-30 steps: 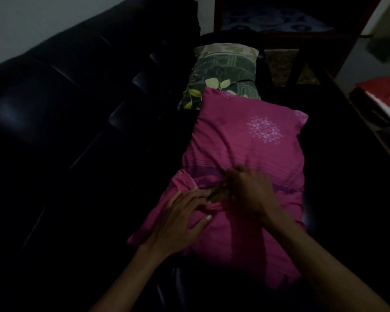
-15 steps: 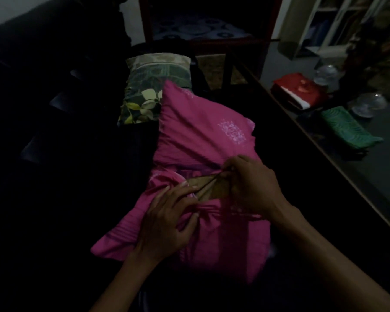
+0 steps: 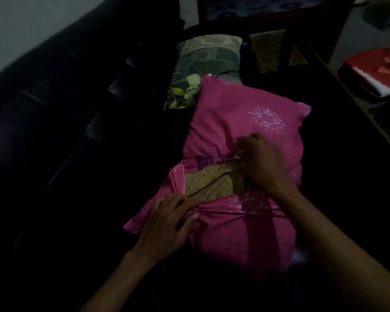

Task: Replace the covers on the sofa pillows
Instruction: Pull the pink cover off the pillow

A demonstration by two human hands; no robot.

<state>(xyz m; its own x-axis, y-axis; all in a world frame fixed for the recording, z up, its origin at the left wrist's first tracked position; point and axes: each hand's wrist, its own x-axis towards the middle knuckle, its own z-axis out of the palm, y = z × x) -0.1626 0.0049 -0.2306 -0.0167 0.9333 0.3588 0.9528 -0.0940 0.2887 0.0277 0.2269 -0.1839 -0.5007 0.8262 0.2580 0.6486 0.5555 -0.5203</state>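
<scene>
A pillow in a pink cover (image 3: 241,131) lies on the dark sofa seat. The cover's back opening gapes across the middle, showing the olive-gold inner pillow (image 3: 207,184). My left hand (image 3: 167,224) grips the near edge of the opening, bunching the pink cloth. My right hand (image 3: 260,163) pinches the far edge of the opening, fingers curled on the fabric. A second pillow with a green leaf-print cover (image 3: 203,68) lies just beyond the pink one.
The black sofa backrest (image 3: 54,109) rises along the left. A dark wooden table edge (image 3: 356,104) runs along the right, with a red and white object (image 3: 374,73) beyond it. A dark cabinet (image 3: 268,16) stands at the far end.
The opening in the pink cover has been pulled wider, my hands moving apart, and more of the olive-gold inner pillow shows. The camera has swung back left.
</scene>
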